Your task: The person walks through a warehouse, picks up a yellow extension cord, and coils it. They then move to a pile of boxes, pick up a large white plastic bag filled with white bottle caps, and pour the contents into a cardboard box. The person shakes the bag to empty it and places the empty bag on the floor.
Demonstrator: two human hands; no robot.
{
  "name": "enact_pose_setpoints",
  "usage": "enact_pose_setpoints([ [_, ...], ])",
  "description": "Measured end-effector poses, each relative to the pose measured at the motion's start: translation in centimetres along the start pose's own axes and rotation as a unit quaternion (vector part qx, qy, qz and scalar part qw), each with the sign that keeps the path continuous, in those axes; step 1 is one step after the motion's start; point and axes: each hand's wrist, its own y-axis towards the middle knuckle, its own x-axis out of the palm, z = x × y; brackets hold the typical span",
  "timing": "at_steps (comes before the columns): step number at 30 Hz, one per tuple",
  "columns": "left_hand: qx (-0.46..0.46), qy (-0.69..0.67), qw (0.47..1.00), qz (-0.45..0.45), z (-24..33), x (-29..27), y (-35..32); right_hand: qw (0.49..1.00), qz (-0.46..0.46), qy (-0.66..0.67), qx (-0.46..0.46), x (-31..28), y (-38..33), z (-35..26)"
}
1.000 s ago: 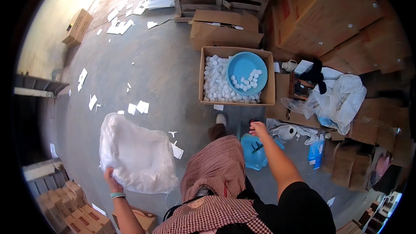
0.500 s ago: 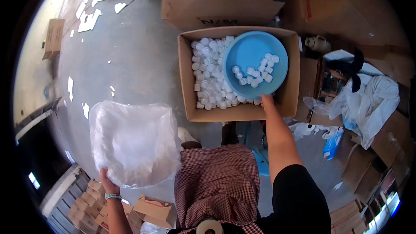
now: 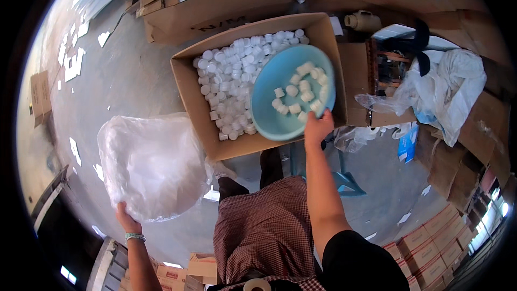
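Note:
My right hand (image 3: 319, 128) grips the near rim of a round blue basin (image 3: 266, 124), which tilts over the right part of an open cardboard box (image 3: 186, 78). Several small white caps (image 3: 306, 96) lie inside the basin. Many more white caps (image 3: 229, 83) fill the box to the left of it. On the left, my left hand (image 3: 128, 219) is closed on the near edge of a clear plastic bag (image 3: 156, 167), whose mouth is spread wide. The bag's far right edge sits close to the box's left side. Inside the bag I see only whitish, blurred plastic.
Behind the box stands another cardboard carton (image 3: 221, 13). To the right are a beige jug (image 3: 363, 21), a crumpled white plastic sheet (image 3: 452, 86) and a blue carton (image 3: 408, 143). A blue stool (image 3: 347, 183) is by my legs. Stacked cartons (image 3: 431, 248) stand at the lower right.
The basin has tilted, and its caps have shifted toward its right side. My view has turned, so the box appears rotated and further left. Both hands keep their holds.

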Motion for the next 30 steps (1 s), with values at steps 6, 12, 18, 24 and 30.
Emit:
enact_pose_setpoints([
  [6, 0.013, 0.006, 0.999, -0.043, 0.1, 2.9, 0.9, 0.952, -0.118, -0.192, -0.210, -3.1, 0.7, -8.4],
  [12, 0.015, -0.004, 0.999, -0.051, 0.8, 4.6, 0.9, 0.898, -0.065, -0.230, -0.368, -3.5, 4.2, -12.3],
  [18, 0.033, 0.018, 0.997, -0.062, 0.7, 5.4, 2.6, 0.965, -0.054, -0.182, -0.180, -12.2, 8.7, -13.7],
  [24, 0.081, 0.008, 0.996, -0.028, 1.0, 8.0, 5.6, 0.971, 0.176, 0.160, -0.038, -23.1, 15.6, -8.2],
  [30, 0.216, 0.101, 0.971, 0.019, 2.8, 11.3, 6.2, 0.960, 0.074, 0.048, 0.268, -23.9, 20.4, 6.7],
])
